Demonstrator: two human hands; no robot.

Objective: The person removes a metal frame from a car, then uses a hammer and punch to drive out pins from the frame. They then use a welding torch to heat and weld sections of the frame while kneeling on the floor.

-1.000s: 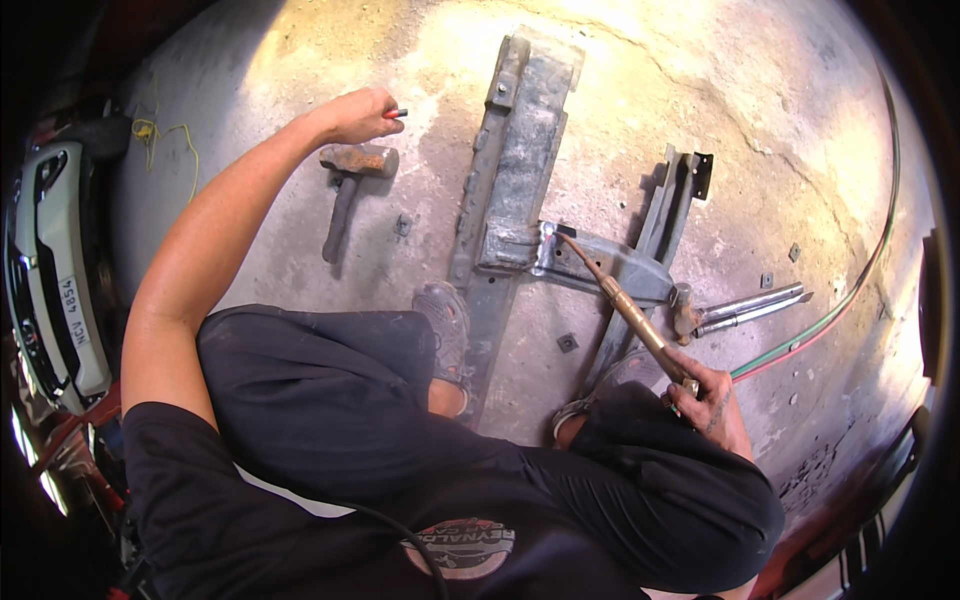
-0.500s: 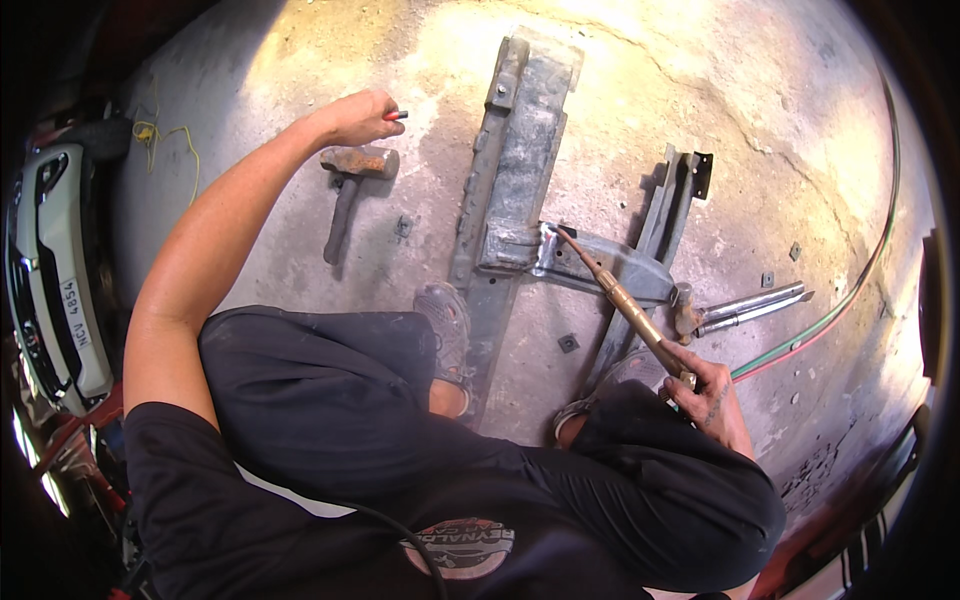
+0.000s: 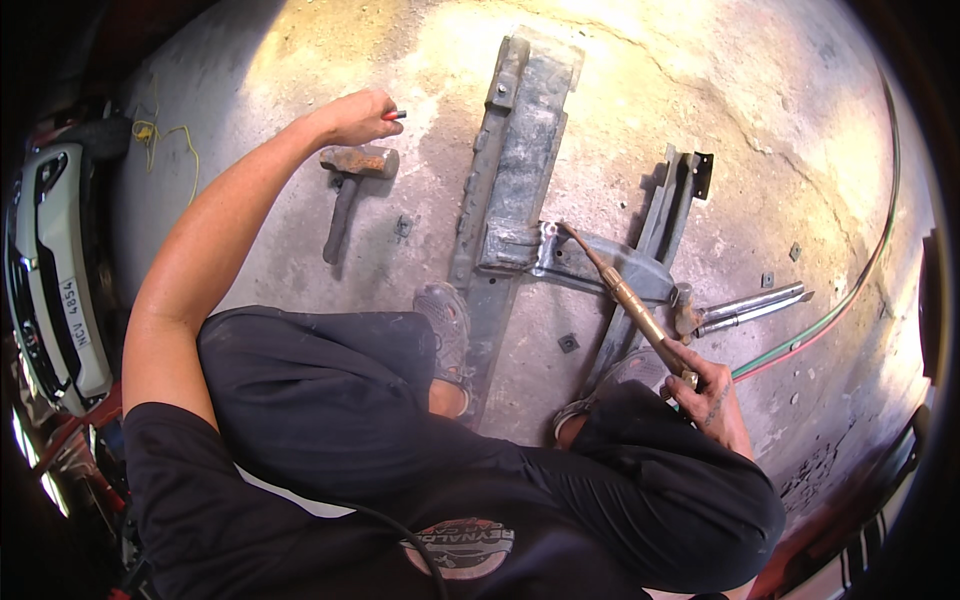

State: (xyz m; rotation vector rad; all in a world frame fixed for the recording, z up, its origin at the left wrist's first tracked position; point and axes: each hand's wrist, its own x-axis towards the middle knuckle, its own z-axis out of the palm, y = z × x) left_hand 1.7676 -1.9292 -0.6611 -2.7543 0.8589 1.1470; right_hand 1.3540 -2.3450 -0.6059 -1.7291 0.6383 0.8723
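My right hand point(image 3: 708, 396) grips the handle end of a brass gas torch point(image 3: 627, 300) at the lower right. Its thin tip points up and left to a bright seam point(image 3: 547, 246) where a curved metal bracket point(image 3: 600, 262) meets a long grey steel beam point(image 3: 525, 140). A small whitish ring of light shows on the seam beside the tip. At the upper left my left hand point(image 3: 362, 118) is closed around a small red stick with a dark end point(image 3: 395, 116), its kind unclear. That hand is held above a rusty-headed hammer point(image 3: 360, 162) and apart from the beam.
Another steel channel point(image 3: 672, 205) crosses the bracket at right. A second hammer point(image 3: 688, 310) lies beside shiny metal bars point(image 3: 752, 308). Green and red hoses point(image 3: 815, 330) curve along the right. Small metal plates lie on the concrete floor. A vehicle bumper point(image 3: 75, 290) stands far left.
The torch tip has shifted very slightly up along the seam, and the bright and reddish spots there look different. My left hand has hardly moved.
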